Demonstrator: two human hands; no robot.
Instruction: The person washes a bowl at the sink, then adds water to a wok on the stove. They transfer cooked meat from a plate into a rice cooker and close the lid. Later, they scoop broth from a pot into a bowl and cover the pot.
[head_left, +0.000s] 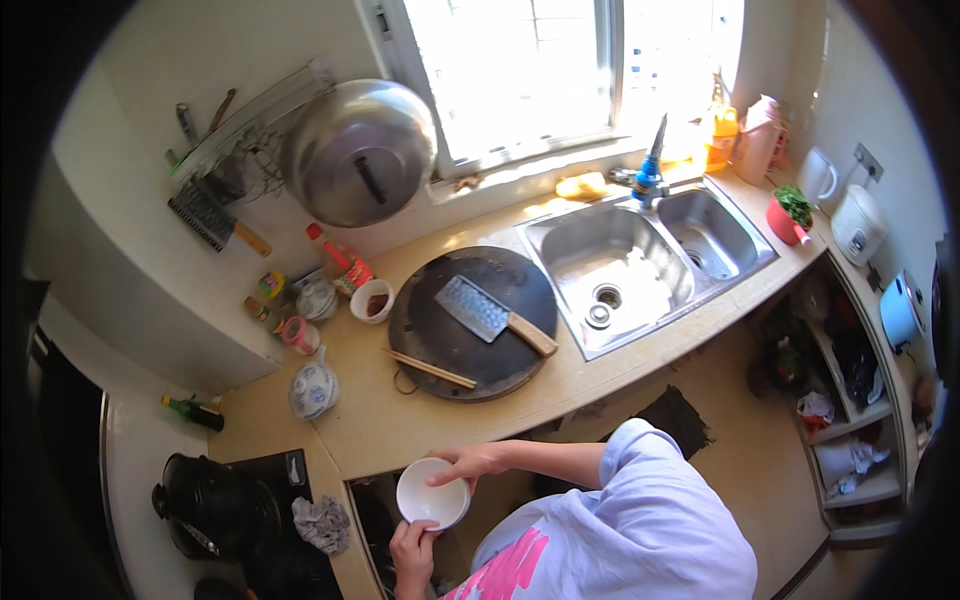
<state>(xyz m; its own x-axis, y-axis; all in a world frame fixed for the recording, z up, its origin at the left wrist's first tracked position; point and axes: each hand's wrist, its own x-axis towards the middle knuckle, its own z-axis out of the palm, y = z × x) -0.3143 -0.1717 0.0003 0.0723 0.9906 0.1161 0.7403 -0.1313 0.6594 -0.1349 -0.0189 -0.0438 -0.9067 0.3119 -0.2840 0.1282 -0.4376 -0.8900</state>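
Note:
A white bowl (429, 491) is held between my two hands, its pale inside facing up and nothing visible in it. My right hand (466, 463) grips the upper rim, with the thumb reaching over the inside. At the lower edge, my left hand (415, 551) pinches the rim between thumb and fingers. The bowl is in front of the counter's edge, beside an open cabinet space. On the counter beyond it lies a round dark cutting board (427, 300), bearing a cleaver (476, 309) with a wooden handle and a pair of chopsticks (431, 367).
A double steel sink (551, 247) is set into the counter (352, 427). Lidded blue-and-white jars (313, 390), a sauce bowl (372, 301) and bottles stand left of the board. A black pot (214, 506) is on the stove, near a crumpled cloth (321, 523). Open shelves (855, 427) stand at right.

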